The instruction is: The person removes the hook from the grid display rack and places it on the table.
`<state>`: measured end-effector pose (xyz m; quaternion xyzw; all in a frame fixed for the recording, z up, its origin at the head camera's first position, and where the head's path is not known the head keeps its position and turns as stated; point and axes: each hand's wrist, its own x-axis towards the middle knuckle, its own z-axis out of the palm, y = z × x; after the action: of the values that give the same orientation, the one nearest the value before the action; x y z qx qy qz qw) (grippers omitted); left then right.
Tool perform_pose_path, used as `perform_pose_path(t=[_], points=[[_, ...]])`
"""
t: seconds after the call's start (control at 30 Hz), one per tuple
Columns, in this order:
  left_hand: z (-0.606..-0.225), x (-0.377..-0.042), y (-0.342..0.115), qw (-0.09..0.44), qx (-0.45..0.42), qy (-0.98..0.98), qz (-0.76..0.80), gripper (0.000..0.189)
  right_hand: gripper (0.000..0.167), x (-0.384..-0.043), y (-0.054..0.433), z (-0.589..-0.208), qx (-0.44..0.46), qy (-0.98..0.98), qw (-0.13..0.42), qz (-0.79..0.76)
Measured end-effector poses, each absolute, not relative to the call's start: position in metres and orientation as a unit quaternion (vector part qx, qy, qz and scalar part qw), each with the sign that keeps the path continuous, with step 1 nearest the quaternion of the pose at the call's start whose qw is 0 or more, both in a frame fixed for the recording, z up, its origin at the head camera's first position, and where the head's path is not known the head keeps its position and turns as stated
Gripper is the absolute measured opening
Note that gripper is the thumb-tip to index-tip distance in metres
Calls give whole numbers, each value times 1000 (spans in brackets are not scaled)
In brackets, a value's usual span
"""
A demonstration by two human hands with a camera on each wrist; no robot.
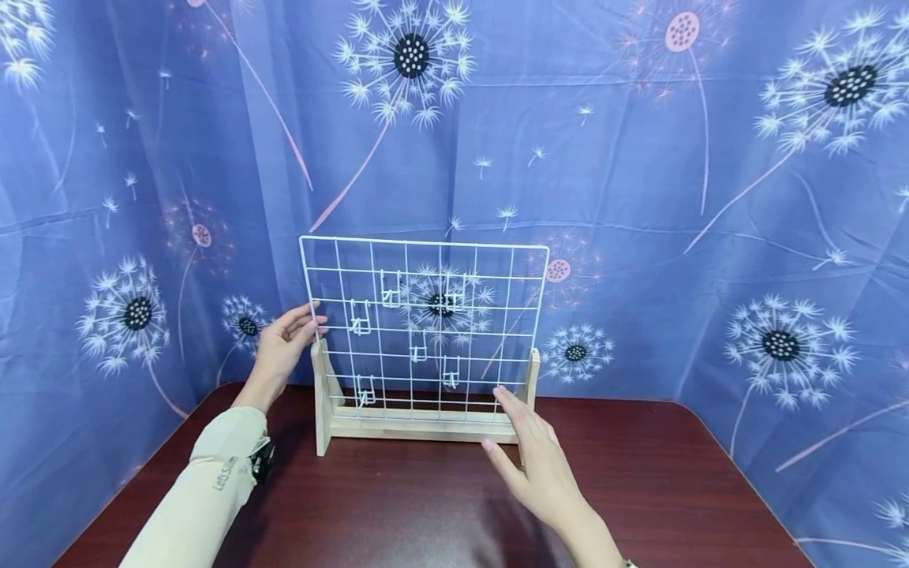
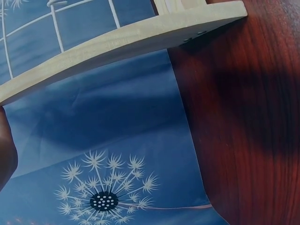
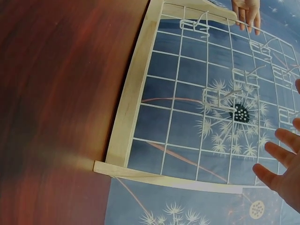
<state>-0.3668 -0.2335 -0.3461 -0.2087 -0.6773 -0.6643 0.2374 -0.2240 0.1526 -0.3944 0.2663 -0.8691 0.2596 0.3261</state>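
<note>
A white wire grid panel [image 1: 424,241] stands upright in a pale wooden stand [image 1: 426,427]. Several white wire hooks [image 1: 360,326] hang on its bars. My left hand [image 1: 275,355] is at the panel's left side, thumb and fingers pinching the edge wire just above the stand's side post; the right wrist view shows these fingers [image 3: 247,13] reaching past that edge. In front of the panel's lower right corner, my right hand [image 1: 536,461] is held with its fingers spread and nothing in them. The left wrist view catches only a sliver of the left hand [image 2: 6,152].
The stand rests on a dark red-brown wooden table [image 1: 412,505] with rounded back corners. Behind and on both sides hangs a blue curtain [image 1: 625,158] printed with dandelions. A dark watch [image 1: 262,461] sits on the left wrist, over a pale sleeve [image 1: 195,489].
</note>
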Motion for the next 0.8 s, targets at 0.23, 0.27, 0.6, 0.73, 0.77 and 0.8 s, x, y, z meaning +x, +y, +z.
perform_pose_path(t=[0.23,0.27,0.6,0.73,0.77,0.8], points=[[-348,-369,-232,243,-201,-681,-661,41,67,-238,153,-391,284,-858,341,258],[-348,-368,-233,245,-199,-682,-660,41,67,-241,152,-391,286,-857,343,258],[-350,-366,-233,247,-184,-688,-657,41,64,-260,138,-391,293,-849,327,293],[-350,-366,-232,246,-186,-685,-660,42,61,-269,130,-392,286,-847,331,301],[-350,-366,-232,245,-186,-683,-662,42,60,-272,128,-393,283,-847,332,302],[-351,-366,-232,245,-186,-683,-663,42,59,-274,127,-393,281,-847,334,304]])
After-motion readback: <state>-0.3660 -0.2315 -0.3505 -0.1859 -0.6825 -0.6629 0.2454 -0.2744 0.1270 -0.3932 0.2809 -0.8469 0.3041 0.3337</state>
